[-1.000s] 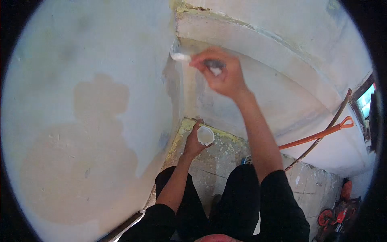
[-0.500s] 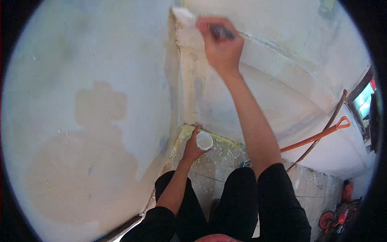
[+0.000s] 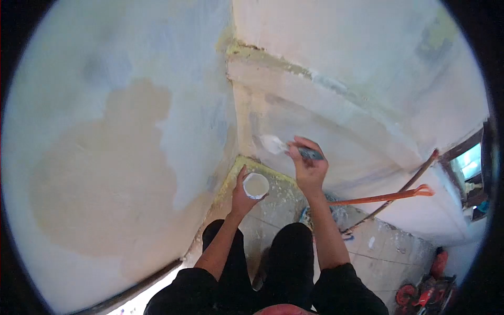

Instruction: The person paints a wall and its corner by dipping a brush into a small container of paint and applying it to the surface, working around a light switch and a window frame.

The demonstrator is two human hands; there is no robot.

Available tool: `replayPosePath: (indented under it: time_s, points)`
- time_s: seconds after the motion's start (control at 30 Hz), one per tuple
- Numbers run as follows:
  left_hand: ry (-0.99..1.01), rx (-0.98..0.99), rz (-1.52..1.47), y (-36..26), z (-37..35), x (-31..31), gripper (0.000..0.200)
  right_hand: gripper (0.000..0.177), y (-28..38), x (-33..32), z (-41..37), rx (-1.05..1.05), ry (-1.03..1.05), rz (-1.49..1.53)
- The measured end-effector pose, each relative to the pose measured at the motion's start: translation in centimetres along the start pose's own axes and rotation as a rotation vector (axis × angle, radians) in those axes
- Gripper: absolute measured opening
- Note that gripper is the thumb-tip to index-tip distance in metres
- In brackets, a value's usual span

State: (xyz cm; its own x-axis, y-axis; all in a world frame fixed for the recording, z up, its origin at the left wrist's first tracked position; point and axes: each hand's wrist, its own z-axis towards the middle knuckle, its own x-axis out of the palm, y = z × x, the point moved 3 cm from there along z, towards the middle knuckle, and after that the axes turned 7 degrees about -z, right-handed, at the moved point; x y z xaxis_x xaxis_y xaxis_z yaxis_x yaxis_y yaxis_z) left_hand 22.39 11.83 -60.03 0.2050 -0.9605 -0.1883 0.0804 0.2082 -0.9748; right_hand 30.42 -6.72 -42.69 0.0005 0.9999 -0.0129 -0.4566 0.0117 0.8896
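Black trousers (image 3: 287, 252), lowest and nearest to my head view. Left hand (image 3: 241, 197), one: fingers and thumb curled around the side of a white cup (image 3: 255, 197), which I see mouth-up above the knees, pale contents inside. Right hand (image 3: 311, 170), one: pinching the dark handle of a paintbrush (image 3: 274, 144), its white bristles blurred before the wall (image 3: 325, 139); contact I cannot tell. Tiled floor (image 3: 386, 261), paint-spattered. Orange looped handle (image 3: 367, 200), crossing a brown stick (image 3: 418, 169). Small window (image 3: 469, 161), far right.
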Motion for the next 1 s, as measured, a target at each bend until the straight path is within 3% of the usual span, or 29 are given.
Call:
replayPosePath:
  time_s: [0.23, 0.3, 0.4, 0.43, 0.53, 0.57, 0.7, 1.0]
  points:
    - [0.065, -0.049, 0.04, -21.0, -3.4, -3.2, 0.136, 0.028, 19.5, -9.0, -1.6, 0.336, -0.167, 0.103]
    - [0.069, 0.052, 0.185, -28.4, -4.1, -4.1, 0.139, 0.026, 26.5, -10.3, -1.5, 0.401, -0.226, 0.133]
    - [0.093, 0.002, 0.191, -39.7, -5.6, -5.3, 0.142, 0.027, 37.1, -11.6, 0.1, 0.516, -0.132, 0.044]
    - [0.081, 0.087, 0.15, -43.7, -5.2, -5.3, 0.143, 0.027, 39.5, -11.9, 1.1, 0.537, -0.138, 0.036]
    - [0.098, 0.194, 0.129, -51.5, -5.3, -5.7, 0.144, 0.024, 45.6, -11.8, 3.0, 0.392, -0.068, 0.066]
    - [0.092, 0.214, 0.135, -53.5, -6.1, -5.8, 0.143, 0.023, 47.5, -11.6, 3.1, 0.32, 0.014, -0.087]
    - [0.103, 0.298, 0.116, -58.1, -6.4, -5.7, 0.138, 0.022, 51.3, -9.7, 4.1, 0.143, 0.142, -0.384]
    - [0.115, 0.364, 0.163, -59.9, -8.2, -6.8, 0.127, 0.022, 52.4, -7.4, 3.0, 0.106, 0.22, -0.471]
